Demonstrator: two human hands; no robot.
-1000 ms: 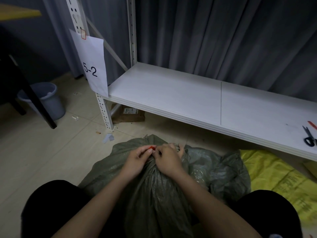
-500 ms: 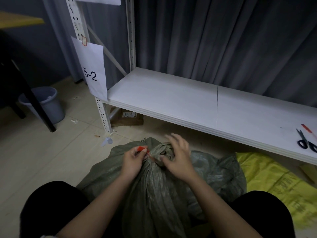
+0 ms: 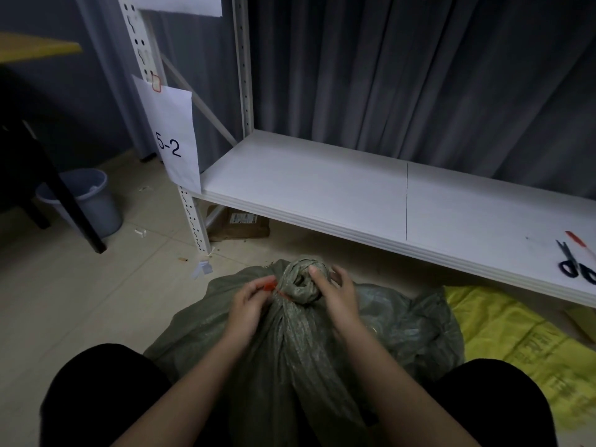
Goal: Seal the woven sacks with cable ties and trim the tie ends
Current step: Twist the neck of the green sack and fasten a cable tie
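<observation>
A dark green woven sack (image 3: 300,346) stands between my knees, its neck gathered into a twisted bunch at the top. A red cable tie (image 3: 274,290) runs round that neck on the left side. My left hand (image 3: 250,301) pinches the tie's red end beside the bunch. My right hand (image 3: 338,295) rests on the right side of the bunch, its thumb on top and its fingers spread and loosely bent round the cloth. Dark-handled scissors (image 3: 575,264) lie on the white shelf (image 3: 322,195) at the far right, with another red tie (image 3: 577,240) just beyond them.
A yellow woven sack (image 3: 522,343) lies flat on the floor to the right. The rack's white post (image 3: 190,214) with a paper sheet marked 5-2 (image 3: 175,137) stands at the left front. A grey bucket (image 3: 87,201) and a black table leg (image 3: 67,201) are further left. A cardboard box (image 3: 240,224) lies under the shelf.
My right hand let go of the tie, lifted with spread fingers, then came down onto the bunched top. My left hand kept the red tie end and drew it left.
</observation>
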